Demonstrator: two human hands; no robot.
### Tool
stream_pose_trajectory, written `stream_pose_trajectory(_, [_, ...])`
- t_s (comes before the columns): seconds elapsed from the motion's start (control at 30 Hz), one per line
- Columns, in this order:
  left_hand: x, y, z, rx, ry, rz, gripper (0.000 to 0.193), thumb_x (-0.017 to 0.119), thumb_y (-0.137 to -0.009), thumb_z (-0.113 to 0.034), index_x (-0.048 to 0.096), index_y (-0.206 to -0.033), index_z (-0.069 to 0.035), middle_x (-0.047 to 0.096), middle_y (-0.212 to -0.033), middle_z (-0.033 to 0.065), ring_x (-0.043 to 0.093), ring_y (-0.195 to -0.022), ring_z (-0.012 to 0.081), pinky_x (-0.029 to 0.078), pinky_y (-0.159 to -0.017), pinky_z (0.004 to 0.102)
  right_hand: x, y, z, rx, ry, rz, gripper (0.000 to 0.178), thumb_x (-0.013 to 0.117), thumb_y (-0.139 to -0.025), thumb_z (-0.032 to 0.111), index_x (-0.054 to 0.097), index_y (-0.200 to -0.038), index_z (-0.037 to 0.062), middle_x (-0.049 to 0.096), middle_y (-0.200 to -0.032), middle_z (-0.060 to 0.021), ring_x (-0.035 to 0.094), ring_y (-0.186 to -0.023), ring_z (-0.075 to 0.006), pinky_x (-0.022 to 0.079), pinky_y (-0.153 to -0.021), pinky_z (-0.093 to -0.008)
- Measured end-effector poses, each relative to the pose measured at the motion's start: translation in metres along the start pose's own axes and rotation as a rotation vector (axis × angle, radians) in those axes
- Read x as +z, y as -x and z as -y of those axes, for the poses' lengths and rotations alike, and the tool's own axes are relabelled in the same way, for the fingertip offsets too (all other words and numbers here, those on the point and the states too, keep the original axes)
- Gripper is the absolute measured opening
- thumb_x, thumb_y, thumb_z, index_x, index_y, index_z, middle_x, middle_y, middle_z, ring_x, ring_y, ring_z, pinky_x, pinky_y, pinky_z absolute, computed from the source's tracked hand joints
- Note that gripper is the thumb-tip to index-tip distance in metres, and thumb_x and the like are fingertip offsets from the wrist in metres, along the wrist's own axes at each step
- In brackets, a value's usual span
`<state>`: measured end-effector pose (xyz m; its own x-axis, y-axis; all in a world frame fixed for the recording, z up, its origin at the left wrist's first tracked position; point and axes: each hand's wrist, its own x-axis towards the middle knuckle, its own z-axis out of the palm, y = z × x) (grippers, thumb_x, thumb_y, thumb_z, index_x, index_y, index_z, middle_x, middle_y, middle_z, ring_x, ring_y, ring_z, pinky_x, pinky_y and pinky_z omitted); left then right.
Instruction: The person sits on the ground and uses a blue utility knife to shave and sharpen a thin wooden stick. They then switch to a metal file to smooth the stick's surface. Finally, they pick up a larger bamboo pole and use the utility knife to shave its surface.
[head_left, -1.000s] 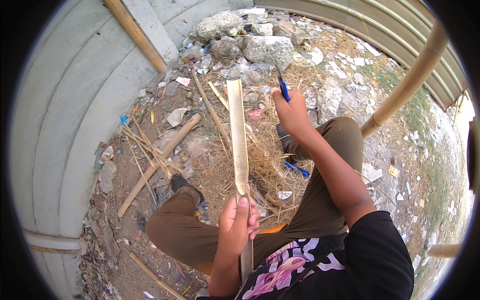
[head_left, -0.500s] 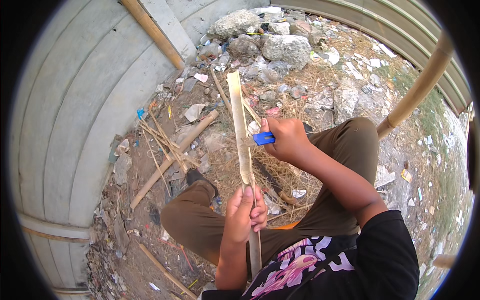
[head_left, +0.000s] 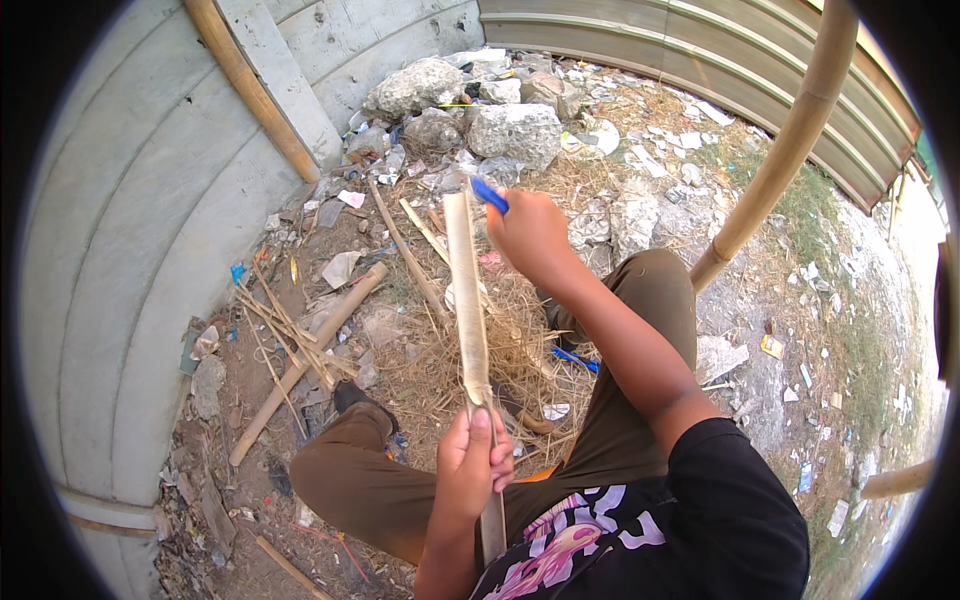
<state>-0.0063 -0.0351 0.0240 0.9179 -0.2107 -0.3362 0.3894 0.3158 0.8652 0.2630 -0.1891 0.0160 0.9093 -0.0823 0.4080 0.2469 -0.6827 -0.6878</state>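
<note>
My left hand [head_left: 470, 458] is closed around the lower part of a split bamboo piece [head_left: 465, 300], its thumb on top. The pale, hollow inner face of the bamboo faces up, and it stretches away from my lap. A joint shows just above my thumb. My right hand [head_left: 532, 238] grips a blue utility knife [head_left: 489, 195] beside the bamboo's far end. The knife's tip lies close to that end; whether the blade touches it I cannot tell.
Thin bamboo strips [head_left: 285, 325] lie across a thick bamboo pole [head_left: 310, 365] on the left. Rubble stones [head_left: 515, 135] lie ahead, amid litter and dry grass. An upright bamboo post [head_left: 775, 150] stands at right, a concrete wall [head_left: 130, 250] at left. My bent legs flank the work.
My right hand has moved the knife from the middle of the bamboo up to its far end. The left hand keeps its hold. The whole view has shifted slightly.
</note>
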Motion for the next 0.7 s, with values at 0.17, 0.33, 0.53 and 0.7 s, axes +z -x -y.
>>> stream_pose_trajectory(0.17, [-0.010,0.010,0.012,-0.036,0.058,-0.061,0.029,0.040,-0.109,-0.033,0.047,-0.100,-0.006,0.044,-0.067,-0.0012,0.038,-0.051,0.0049,0.035,-0.044,0.0211,-0.023,-0.016,-0.027,0.312,0.025,0.071,0.042,0.055,-0.092,0.032,0.068,-0.075,-0.0037,0.066,-0.070,-0.0240,0.066,-0.069,-0.0430,0.052,-0.066,-0.0494])
stream_pose_trajectory(0.33, [-0.031,-0.002,-0.001,0.123,0.106,-0.190,0.032,0.041,-0.108,-0.034,0.050,-0.106,-0.003,0.044,-0.067,0.0004,0.038,-0.049,0.0052,0.034,-0.042,0.0213,-0.003,0.066,0.009,-0.015,-0.281,0.221,0.032,0.061,-0.090,0.026,0.064,-0.072,0.0000,0.059,-0.058,-0.0197,0.063,-0.057,-0.0387,0.048,-0.057,-0.0473])
stream_pose_trajectory(0.53, [-0.045,-0.009,0.001,0.185,-0.050,-0.351,0.030,0.042,-0.108,-0.031,0.051,-0.107,-0.002,0.045,-0.067,-0.0004,0.039,-0.049,0.0041,0.035,-0.042,0.0202,0.033,0.137,0.034,-0.502,-0.097,0.334,0.019,0.061,-0.089,0.019,0.059,-0.074,0.0075,0.057,-0.056,-0.0135,0.059,-0.049,-0.0359,0.046,-0.048,-0.0469])
stream_pose_trajectory(0.7, [-0.047,-0.010,0.005,0.209,-0.095,-0.412,0.030,0.044,-0.108,-0.034,0.050,-0.103,-0.005,0.044,-0.067,-0.0013,0.038,-0.048,0.0038,0.034,-0.041,0.0202,0.041,0.148,0.026,-0.571,0.005,0.344,0.024,0.061,-0.091,0.021,0.056,-0.071,0.0070,0.057,-0.053,-0.0112,0.059,-0.046,-0.0327,0.046,-0.044,-0.0447])
